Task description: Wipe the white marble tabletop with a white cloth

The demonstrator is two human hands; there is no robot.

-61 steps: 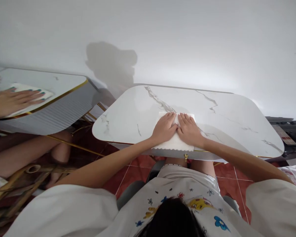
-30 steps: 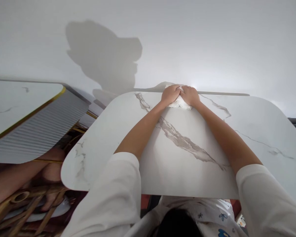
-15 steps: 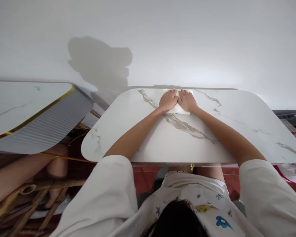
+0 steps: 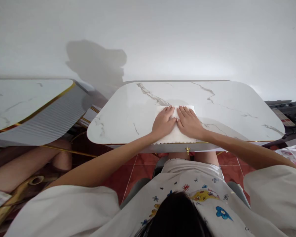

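Observation:
A white cloth point(image 4: 175, 135), thin like a tissue, lies flat at the front edge of a white marble-patterned tabletop point(image 4: 118, 115). My left hand point(image 4: 163, 122) rests flat on the cloth's left half, fingers stretched forward. Flat on the right half lies my right hand point(image 4: 189, 122), its fingers also straight and pointing away from me. My thumbs almost meet in the middle. Both palms press the cloth from above, and neither hand is closed round it. The cloth's near edge reaches the table's front rim.
A gold knob point(image 4: 187, 150) sits on the table's front below the top. To the left stands a second marble-patterned table point(image 4: 27, 98) with gold trim. Another person's leg point(image 4: 27, 164) shows beneath it. Dark equipment point(image 4: 293, 115) is at the right. A white wall point(image 4: 162, 39) rises behind.
Both hands have drawn the cloth from the tabletop's back edge toward me, to the front edge. My elbows have moved back and outward. The view has shifted slightly.

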